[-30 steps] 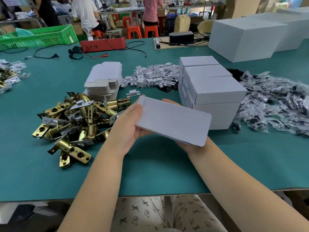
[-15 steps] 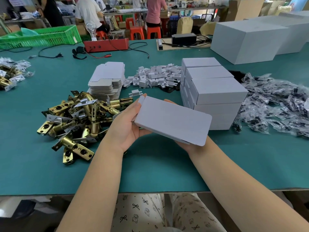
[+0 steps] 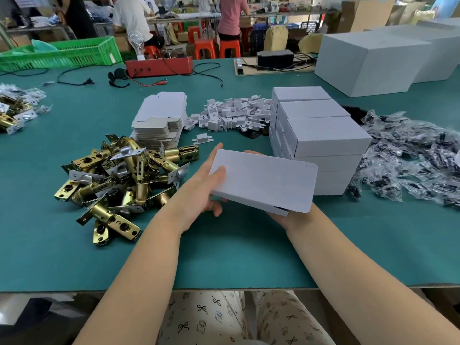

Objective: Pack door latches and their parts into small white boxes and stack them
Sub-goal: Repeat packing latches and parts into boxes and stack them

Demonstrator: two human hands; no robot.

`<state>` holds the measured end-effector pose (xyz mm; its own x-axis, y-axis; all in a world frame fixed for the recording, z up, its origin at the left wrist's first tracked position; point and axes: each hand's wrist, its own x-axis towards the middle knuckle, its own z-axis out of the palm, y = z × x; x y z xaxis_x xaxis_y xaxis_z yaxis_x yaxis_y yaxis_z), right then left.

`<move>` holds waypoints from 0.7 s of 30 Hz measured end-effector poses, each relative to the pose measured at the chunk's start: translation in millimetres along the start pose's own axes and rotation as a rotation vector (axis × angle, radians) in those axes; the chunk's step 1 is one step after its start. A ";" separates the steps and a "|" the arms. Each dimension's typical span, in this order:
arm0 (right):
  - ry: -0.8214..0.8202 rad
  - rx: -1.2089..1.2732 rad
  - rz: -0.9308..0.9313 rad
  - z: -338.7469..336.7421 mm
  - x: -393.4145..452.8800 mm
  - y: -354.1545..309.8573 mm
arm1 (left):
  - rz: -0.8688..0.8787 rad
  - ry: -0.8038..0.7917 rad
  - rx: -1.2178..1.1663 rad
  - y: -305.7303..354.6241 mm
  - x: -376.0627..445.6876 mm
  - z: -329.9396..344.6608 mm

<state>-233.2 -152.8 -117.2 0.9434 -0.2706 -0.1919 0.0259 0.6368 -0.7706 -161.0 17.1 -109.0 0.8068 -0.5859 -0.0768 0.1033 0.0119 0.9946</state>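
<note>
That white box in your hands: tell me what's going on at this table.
A person is packing door latches. Both hands hold a small white cardboard box above the green table: the left hand grips its left end, the right hand supports it from underneath. A stack of closed white boxes stands just behind, a pile of brass door latches lies to the left, and flat unfolded box blanks wait beyond it.
</note>
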 end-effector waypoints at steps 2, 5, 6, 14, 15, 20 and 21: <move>-0.200 -0.109 -0.051 13.7 -5.6 -6.5 | 0.013 0.121 -0.061 -2.9 4.5 2.8; -0.264 -0.282 -0.064 33.3 -3.5 -12.9 | 0.049 0.351 -0.051 -5.6 10.9 6.8; -0.226 -0.407 -0.102 39.7 -0.8 -15.5 | 0.055 0.396 -0.034 -5.1 12.2 8.6; -0.449 -0.874 -0.807 28.6 -21.4 3.8 | 0.001 0.178 0.264 0.2 0.8 10.1; -0.417 -0.864 -0.790 30.0 -20.8 3.8 | 0.024 0.157 0.246 -0.9 -3.9 7.9; -0.018 -0.825 -0.871 30.9 -12.5 5.3 | 0.068 0.216 -0.068 13.5 -4.2 13.8; 0.012 -0.798 -0.847 29.8 -10.7 5.6 | 0.141 0.200 -0.061 15.4 -3.2 15.8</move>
<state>-233.3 -124.9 -101.3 0.7204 -0.4012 0.5657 0.4273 -0.3857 -0.8177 -171.2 6.4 -92.4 0.9142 -0.4028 0.0437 0.0121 0.1348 0.9908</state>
